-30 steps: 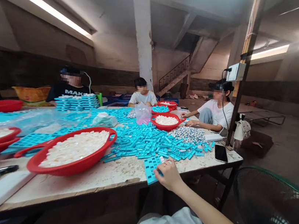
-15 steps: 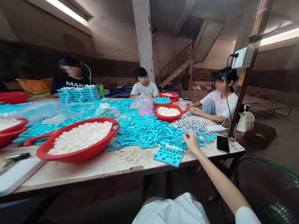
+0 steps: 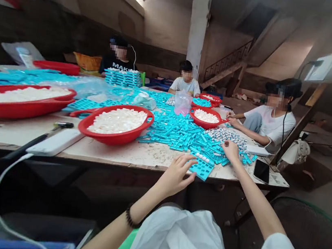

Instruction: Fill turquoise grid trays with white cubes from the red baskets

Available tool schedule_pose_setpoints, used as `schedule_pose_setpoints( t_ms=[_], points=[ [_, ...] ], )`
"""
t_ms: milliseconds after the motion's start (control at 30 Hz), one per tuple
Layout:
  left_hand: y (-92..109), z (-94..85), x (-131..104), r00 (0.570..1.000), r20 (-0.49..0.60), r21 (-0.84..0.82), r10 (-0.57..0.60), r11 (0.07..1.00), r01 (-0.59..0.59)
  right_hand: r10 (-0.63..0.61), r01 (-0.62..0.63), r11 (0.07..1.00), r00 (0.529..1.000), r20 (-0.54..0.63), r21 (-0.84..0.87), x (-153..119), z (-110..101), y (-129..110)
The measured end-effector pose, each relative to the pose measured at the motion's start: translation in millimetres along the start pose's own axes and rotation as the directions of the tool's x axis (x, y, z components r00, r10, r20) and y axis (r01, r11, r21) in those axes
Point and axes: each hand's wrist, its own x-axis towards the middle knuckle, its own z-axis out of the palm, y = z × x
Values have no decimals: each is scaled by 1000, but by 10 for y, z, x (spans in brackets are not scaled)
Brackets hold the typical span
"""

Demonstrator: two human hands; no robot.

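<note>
My left hand (image 3: 177, 173) is at the table's front edge with its fingers spread. Its fingertips are at the left side of a blue tray (image 3: 203, 171) with rows of square holes; I cannot tell whether they touch it. A few white pieces (image 3: 202, 157) sit along the tray's far row. My right hand (image 3: 230, 151) is closed in a pinch beside a heap of blue strips (image 3: 180, 130). What it pinches, if anything, is too small to make out. Just beyond it lies a pile of small white-and-dark pieces (image 3: 227, 136).
Red baskets of white pieces stand left (image 3: 111, 137) and farther back (image 3: 204, 124). A phone (image 3: 261, 171) lies near the right corner, and a white power bank (image 3: 55, 142) at left. Several co-workers sit around the table. A fan (image 3: 310, 219) stands at lower right.
My left hand has come into view from below and reached the blue tray's left side. The view has swung left. My right hand stays pinched by the strips.
</note>
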Motion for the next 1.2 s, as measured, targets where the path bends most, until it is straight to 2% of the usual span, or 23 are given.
schedule_pose_setpoints(
  t_ms=[100,167,267,333,400,467,567,667,733,867,1000,1033,1067,1100,1133,1167,1200],
  points=[
    [-62,229,-119,981,177,4,73,997,-75,-33,27,955,999,15,294,-42,29,-129],
    [-88,358,-179,974,215,54,72,995,-86,-84,55,894,995,45,444,-95,36,-301],
    [-25,470,-287,987,156,159,37,985,-62,-218,139,810,973,72,569,-228,52,-621],
    [68,499,-362,993,115,201,15,979,-38,-315,182,780,941,125,598,-361,75,-819],
    [157,527,-427,997,73,211,-10,978,-6,-396,230,765,905,157,601,-522,112,-964],
    [212,586,-486,999,3,196,-47,980,45,-427,266,761,892,148,591,-692,161,-1035],
    [225,750,-572,987,-142,152,-74,984,96,-350,264,820,934,79,509,-921,238,-1022],
    [204,944,-623,961,-271,121,-50,989,85,-174,167,899,985,-20,405,-1081,276,-957],
    [198,1041,-625,945,-323,102,-55,991,92,-62,90,912,995,-82,399,-1149,270,-925],
    [234,1103,-622,937,-338,51,-89,992,112,82,-16,914,986,-145,406,-1227,234,-886],
    [322,1042,-662,945,-293,-87,-145,988,124,92,0,882,981,-172,472,-1282,251,-842],
    [342,1016,-665,933,-305,-155,-193,976,151,92,17,860,978,-186,510,-1300,262,-834],
    [357,986,-659,903,-334,-233,-271,952,200,87,41,838,974,-208,543,-1321,272,-829],
    [365,948,-645,848,-373,-321,-376,910,262,77,77,822,967,-243,564,-1346,278,-829],
    [366,901,-623,772,-404,-416,-490,851,322,58,127,813,953,-296,569,-1378,277,-835],
    [358,845,-594,692,-411,-509,-593,779,365,28,192,809,931,-363,556,-1416,266,-847],
    [345,778,-562,638,-380,-595,-670,705,386,-13,269,806,898,-439,527,-1460,244,-865]
  ],
)
